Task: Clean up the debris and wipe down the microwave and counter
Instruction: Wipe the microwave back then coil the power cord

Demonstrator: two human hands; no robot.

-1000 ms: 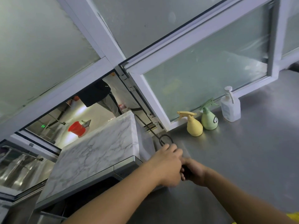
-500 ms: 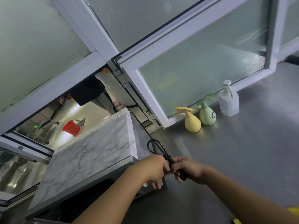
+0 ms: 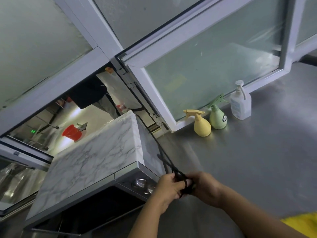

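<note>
Black microwave cord (image 3: pixel 163 158), looser a moment ago, is now bunched low-centre, gripped by left hand (image 3: pixel 167 188) and right hand (image 3: pixel 202 188); wiping waits.

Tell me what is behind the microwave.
Behind the microwave an open window shows a red bucket. The black cord runs back there; where it ends is hidden.

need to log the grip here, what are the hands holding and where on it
Both the left hand and right hand grip the microwave's black power cord at its bunched, looped near end.
</note>
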